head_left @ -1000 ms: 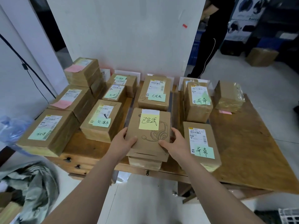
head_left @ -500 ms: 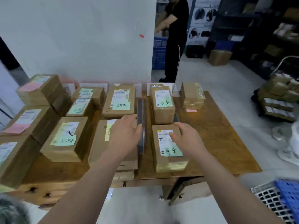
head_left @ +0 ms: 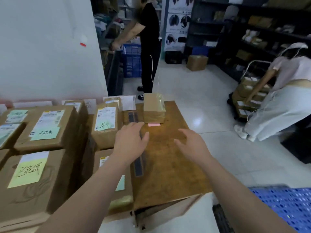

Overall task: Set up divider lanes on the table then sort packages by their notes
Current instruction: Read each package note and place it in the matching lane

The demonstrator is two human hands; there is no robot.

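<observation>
Package point(head_left: 67, 130) w/ green note point(head_left: 45, 133), handwritten Chinese chars.

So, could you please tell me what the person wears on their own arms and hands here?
Nothing that shows. The left forearm and the right forearm are bare down to the picture's lower edge, with no sleeve or cuff in view. The left hand and the right hand are ungloved, and no watch, bracelet, ring or marking is visible on them.
</observation>
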